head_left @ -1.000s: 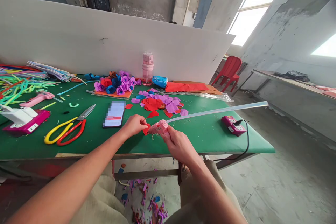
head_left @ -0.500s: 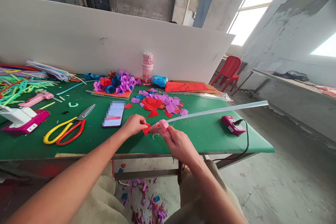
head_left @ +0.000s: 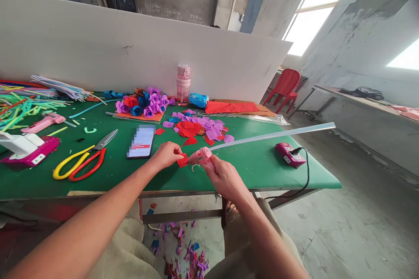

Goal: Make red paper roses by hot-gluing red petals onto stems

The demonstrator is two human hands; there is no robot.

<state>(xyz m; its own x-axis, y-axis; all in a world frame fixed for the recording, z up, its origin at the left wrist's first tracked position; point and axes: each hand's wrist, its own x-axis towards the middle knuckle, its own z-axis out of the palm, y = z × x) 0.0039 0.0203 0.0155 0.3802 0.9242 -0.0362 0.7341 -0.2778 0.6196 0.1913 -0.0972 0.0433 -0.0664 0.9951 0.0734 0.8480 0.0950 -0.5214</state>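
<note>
My left hand (head_left: 168,155) pinches a small red paper petal (head_left: 182,161) above the green tabletop. Wrapped round the handle of a pink hot glue gun (head_left: 200,156) is my right hand (head_left: 226,177). The gun's nozzle points left, at or close beside the petal's edge; I cannot tell whether they touch. A long clear glue stick (head_left: 278,135) sticks out of the gun's back toward the right. Just beyond my hands lies a heap of red and purple petals (head_left: 199,128), with one red petal (head_left: 190,141) apart from it.
Yellow-and-red-handled scissors (head_left: 87,157) and a phone (head_left: 141,141) lie left. Finished paper flowers (head_left: 145,103) and a pink bottle (head_left: 183,84) stand behind. A magenta power strip (head_left: 290,155) sits right, its cord hanging over the edge. Another pink glue gun (head_left: 44,123) lies far left.
The glue gun's nozzle has drawn very slightly right from the petal. Both hands otherwise keep their hold, and the whole view has shifted a little.
</note>
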